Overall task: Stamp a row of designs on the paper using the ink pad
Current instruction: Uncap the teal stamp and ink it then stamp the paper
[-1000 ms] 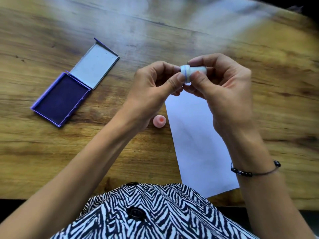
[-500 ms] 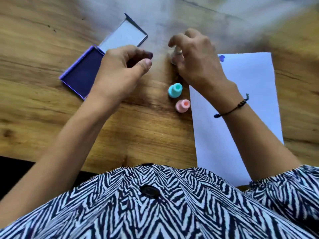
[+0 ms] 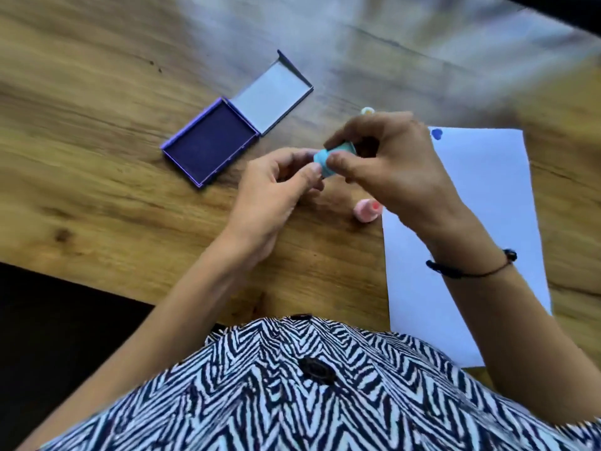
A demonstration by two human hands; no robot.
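Both hands meet over the table on a small teal stamp (image 3: 328, 159). My right hand (image 3: 390, 164) pinches its body between thumb and fingers, and my left hand (image 3: 276, 193) grips its near end with thumb and forefinger. The purple ink pad (image 3: 211, 141) lies open to the left, its lid folded back. The white paper (image 3: 481, 196) lies to the right, with one blue heart print (image 3: 436, 134) at its far left corner. A pink stamp (image 3: 367, 211) stands by the paper's left edge. A pale stamp (image 3: 367, 110) sits beyond my right hand.
The wooden table (image 3: 97, 157) has its near edge at the lower left, with dark floor below it. My zebra-patterned shirt fills the bottom of the view. A black bead bracelet (image 3: 471, 268) circles my right wrist.
My right hand set the pale stamp down beyond the paper and picked up the teal stamp from the table. My left hand came in and took its end.
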